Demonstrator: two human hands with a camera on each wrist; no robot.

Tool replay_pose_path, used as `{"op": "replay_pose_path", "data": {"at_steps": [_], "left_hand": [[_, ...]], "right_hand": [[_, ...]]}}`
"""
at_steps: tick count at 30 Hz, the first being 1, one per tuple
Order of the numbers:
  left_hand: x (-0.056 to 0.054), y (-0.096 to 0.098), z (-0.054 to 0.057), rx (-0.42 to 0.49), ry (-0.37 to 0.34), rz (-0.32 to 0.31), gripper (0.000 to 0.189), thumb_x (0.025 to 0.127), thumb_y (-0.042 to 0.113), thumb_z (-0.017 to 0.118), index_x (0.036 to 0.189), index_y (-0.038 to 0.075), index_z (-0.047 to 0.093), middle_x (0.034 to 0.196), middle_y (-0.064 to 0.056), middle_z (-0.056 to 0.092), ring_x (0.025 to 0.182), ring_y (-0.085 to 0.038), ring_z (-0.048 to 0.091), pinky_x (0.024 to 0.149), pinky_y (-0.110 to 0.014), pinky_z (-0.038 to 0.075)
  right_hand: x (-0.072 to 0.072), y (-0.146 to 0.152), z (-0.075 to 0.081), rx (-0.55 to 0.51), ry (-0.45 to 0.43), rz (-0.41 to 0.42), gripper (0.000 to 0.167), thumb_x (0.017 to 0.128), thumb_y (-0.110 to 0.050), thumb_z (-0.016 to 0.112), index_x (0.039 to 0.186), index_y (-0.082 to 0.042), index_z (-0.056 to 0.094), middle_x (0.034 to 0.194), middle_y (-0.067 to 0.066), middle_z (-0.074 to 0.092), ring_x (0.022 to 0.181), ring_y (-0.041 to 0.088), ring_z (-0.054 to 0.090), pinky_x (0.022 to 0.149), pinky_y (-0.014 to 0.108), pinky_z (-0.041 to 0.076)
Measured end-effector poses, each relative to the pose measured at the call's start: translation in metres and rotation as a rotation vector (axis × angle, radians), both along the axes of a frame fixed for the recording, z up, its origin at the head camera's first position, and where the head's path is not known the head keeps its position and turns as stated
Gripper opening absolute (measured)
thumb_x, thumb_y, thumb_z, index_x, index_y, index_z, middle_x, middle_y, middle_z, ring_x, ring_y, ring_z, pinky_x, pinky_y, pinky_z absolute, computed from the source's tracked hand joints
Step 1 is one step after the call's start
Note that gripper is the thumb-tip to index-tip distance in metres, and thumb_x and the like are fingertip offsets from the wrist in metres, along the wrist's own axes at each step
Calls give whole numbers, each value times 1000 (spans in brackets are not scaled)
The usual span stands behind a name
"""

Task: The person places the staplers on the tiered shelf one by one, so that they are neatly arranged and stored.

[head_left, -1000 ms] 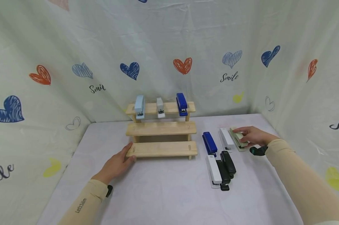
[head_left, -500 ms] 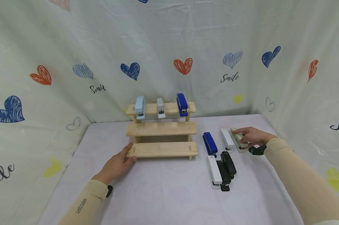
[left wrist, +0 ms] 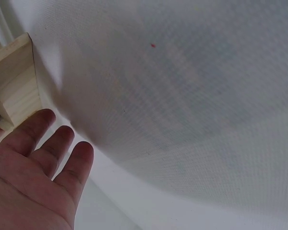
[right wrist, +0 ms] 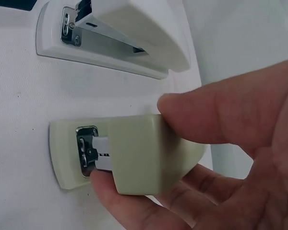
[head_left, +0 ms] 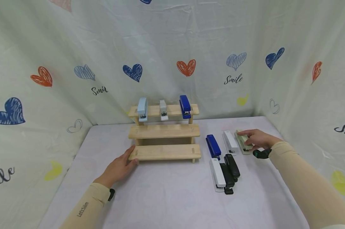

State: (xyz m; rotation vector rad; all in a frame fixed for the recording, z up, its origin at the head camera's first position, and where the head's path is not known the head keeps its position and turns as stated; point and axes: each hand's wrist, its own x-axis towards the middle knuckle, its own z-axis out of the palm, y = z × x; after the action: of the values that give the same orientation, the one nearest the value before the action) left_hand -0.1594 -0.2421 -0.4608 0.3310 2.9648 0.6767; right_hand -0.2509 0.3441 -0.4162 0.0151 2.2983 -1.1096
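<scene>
One pale green stapler [right wrist: 134, 155] pinched in right hand [head_left: 259, 139], white stapler [head_left: 230, 141] just beside; left hand [head_left: 116, 167] spread, touching wooden rack's [head_left: 164, 152] left end

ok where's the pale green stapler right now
In the head view, the pale green stapler is at the right of the table, just right of a white stapler, gripped by the right hand.
</scene>
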Motion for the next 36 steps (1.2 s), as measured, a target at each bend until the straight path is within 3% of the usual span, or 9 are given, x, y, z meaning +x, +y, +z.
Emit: {"op": "replay_pose_path", "data": {"at_steps": [5, 13, 18, 23, 29, 36], "left_hand": [[0, -1, 0, -4, 0, -6, 74, 105, 51, 43, 159, 7, 20, 140, -34, 48, 123, -51, 51, 99, -62, 42], [3, -3, 5, 1, -3, -14, 73, 105, 49, 44, 159, 5, 20, 141, -35, 46, 122, -52, 51, 98, -62, 42], [4, -3, 8, 8, -6, -16, 72, 105, 46, 46, 159, 4, 21, 141, -36, 45, 122, -52, 51, 98, -62, 43], [3, -4, 6, 12, -4, -20, 73, 105, 48, 46, 159, 5, 21, 142, -35, 45, 123, -52, 51, 98, -62, 42], [1, -4, 3, 14, -8, -15, 73, 105, 49, 45, 159, 5, 21, 143, -34, 44, 123, -52, 50, 99, -63, 42], [-1, -3, 0, 17, -8, -22, 73, 105, 48, 46, 158, 5, 22, 141, -36, 45, 122, -53, 51, 98, -63, 42]], "right_hand": [[9, 3, 17, -30, 47, -30, 65, 96, -2, 54, 155, 0, 28, 153, 42, 3, 129, 49, 27, 92, 51, 53], [20, -7, 48, -23, 187, 12, 61, 97, -3, 55, 153, 1, 33, 149, 37, 19, 119, 46, 36, 88, 50, 55], [30, -29, 70, -53, 251, 61, 59, 96, -2, 56, 152, -3, 40, 152, 32, 22, 121, 45, 39, 88, 49, 55], [41, -60, 89, -84, 248, 138, 57, 96, -3, 56, 152, -7, 42, 152, 26, 25, 121, 43, 42, 88, 47, 55], [44, -104, 92, -136, 188, 237, 58, 97, -4, 57, 153, -10, 42, 148, 21, 35, 116, 37, 48, 89, 46, 54], [41, -158, 92, -157, 170, 295, 56, 97, -3, 59, 150, -19, 49, 136, 17, 45, 110, 32, 51, 86, 42, 56]]}}
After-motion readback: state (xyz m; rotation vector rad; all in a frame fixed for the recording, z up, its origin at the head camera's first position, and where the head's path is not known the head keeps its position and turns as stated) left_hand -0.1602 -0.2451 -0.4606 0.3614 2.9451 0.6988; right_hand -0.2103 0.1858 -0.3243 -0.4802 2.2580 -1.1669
